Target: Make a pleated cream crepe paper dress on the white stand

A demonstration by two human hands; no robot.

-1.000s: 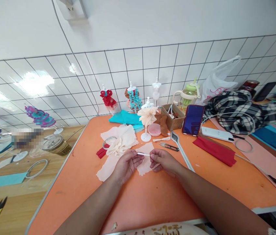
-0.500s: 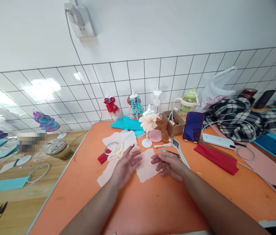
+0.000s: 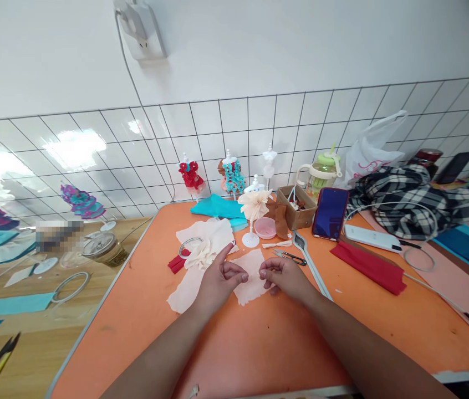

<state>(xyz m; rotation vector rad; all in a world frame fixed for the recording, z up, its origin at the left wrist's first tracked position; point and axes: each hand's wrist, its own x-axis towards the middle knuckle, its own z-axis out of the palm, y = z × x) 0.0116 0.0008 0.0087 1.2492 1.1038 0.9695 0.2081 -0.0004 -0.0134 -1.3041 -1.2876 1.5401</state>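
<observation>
Over the orange table (image 3: 234, 343), my left hand (image 3: 218, 277) has its index finger stretched out while thumb and other fingers pinch together. My right hand (image 3: 284, 280) faces it, fingertips drawn into a pinch. Whatever sits in either pinch is too small to make out. Beneath and between both hands lies a pale peach crepe piece (image 3: 251, 266). Left of my left hand are a bunched cream ruffle (image 3: 199, 255), a larger pale sheet (image 3: 213, 230) and a roll of tape (image 3: 190, 247). Thread snips (image 3: 290, 257) lie just beyond my right hand.
A small dress form with a cream ruffle (image 3: 255, 206) stands ahead, beside a pink dish (image 3: 265, 228). Further back are a red-dressed form (image 3: 190, 176), a turquoise one (image 3: 233, 176) and a wooden box (image 3: 296, 213). A phone (image 3: 330, 213) and red crepe strip (image 3: 367, 267) are right.
My left hand has gone from spread fingers to a pinch with the index finger out. The right fingers have curled in more. The view has shifted slightly.
</observation>
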